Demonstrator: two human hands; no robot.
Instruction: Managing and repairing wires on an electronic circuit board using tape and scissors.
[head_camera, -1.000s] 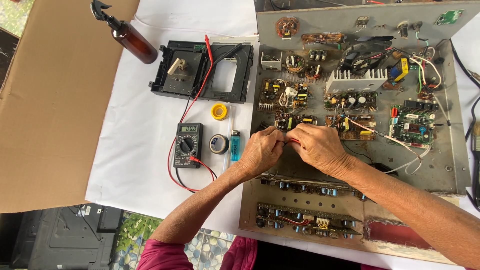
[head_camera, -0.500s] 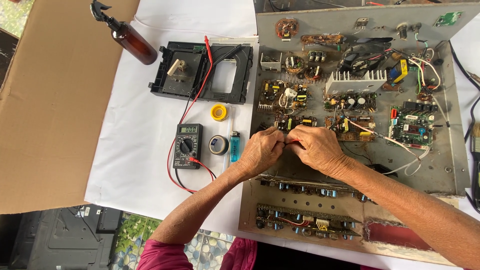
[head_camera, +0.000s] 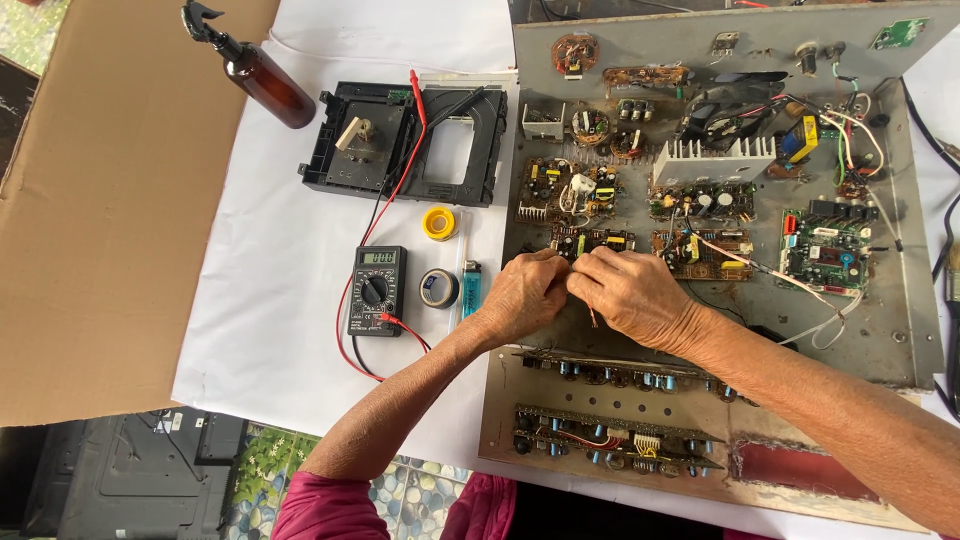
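My left hand (head_camera: 520, 298) and my right hand (head_camera: 632, 297) meet fingertip to fingertip over the grey metal chassis (head_camera: 900, 330) of an opened electronic device. Both pinch a thin brown wire (head_camera: 592, 318), whose short end pokes out below my right fingers. They work just in front of a small brown circuit board (head_camera: 590, 240) with yellow parts. What the wire joins to is hidden by my fingers. More circuit boards, a white finned heat sink (head_camera: 712, 160) and coloured wires cover the chassis.
On the white sheet to the left lie a black multimeter (head_camera: 376, 290) with red and black leads, a tape roll (head_camera: 438, 288), a blue lighter (head_camera: 470, 290), a yellow tape reel (head_camera: 438, 223), a black disc tray frame (head_camera: 405, 145) and a brown spray bottle (head_camera: 255, 70). Cardboard (head_camera: 90, 220) lies far left.
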